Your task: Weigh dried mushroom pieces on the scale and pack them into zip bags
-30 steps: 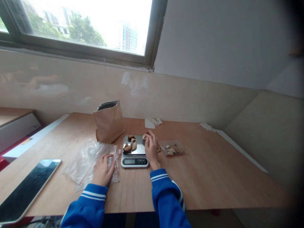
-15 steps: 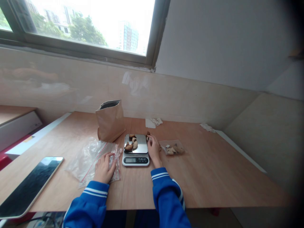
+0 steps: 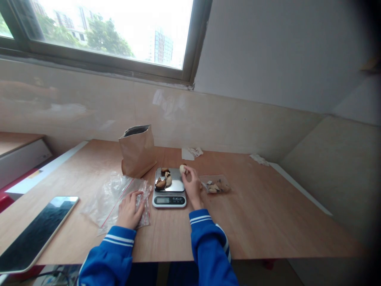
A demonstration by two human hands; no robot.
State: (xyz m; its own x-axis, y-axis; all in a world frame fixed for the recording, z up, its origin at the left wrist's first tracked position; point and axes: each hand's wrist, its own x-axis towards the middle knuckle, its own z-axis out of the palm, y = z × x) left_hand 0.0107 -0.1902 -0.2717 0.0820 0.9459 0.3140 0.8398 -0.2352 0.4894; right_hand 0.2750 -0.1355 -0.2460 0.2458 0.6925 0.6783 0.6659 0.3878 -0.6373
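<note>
Between my hands stands a small kitchen scale with a steel plate. Several brown mushrooms with pale stems lie on the plate's left part. My right hand pinches another mushroom, its pale side showing, at the plate's far right corner. My left hand rests with fingers stretched out on a clear zip bag, left of the scale. The scale's display is too small to read.
A brown paper pouch stands upright behind the zip bag. Right of my right hand lies a small clear packet with pale pieces. A phone lies at the left. Crumpled tissue sits near the wall.
The mushroom in my right hand has turned from its dark side to its pale side and moved slightly left. My left hand stays on the zip bag.
</note>
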